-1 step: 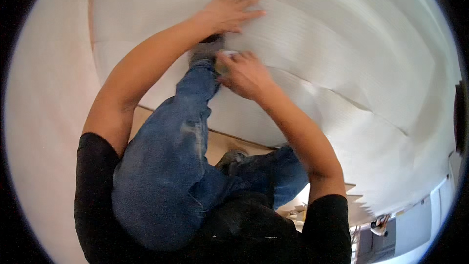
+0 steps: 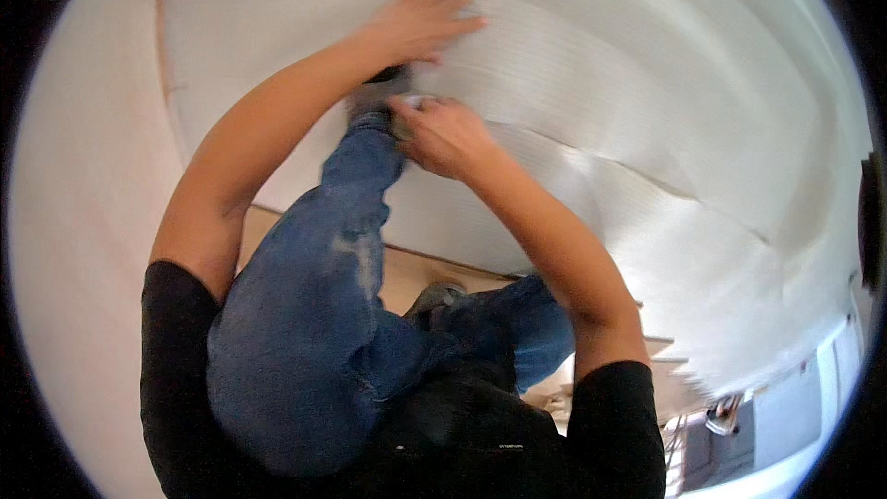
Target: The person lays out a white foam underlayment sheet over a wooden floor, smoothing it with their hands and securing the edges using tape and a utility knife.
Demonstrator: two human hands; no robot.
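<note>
Spreading the left hand (image 2: 427,20) palm down over the white sheet (image 2: 601,55), with fingers loose and grasping nothing. Curling the right hand (image 2: 445,137) just below it, closed, as far as the blur allows, on a small yellowish object (image 2: 401,126) beside the trouser cuff. Beneath both hands and reaching well to the right of the grip: the same faintly lined sheet, with a raised crease (image 2: 647,177) running rightward from near the right wrist. Just left of the grip: a dark shoe (image 2: 377,95). Nearer the body: a blue trouser leg (image 2: 305,314), a tan surface (image 2: 407,271) and a second shoe (image 2: 436,299).
</note>
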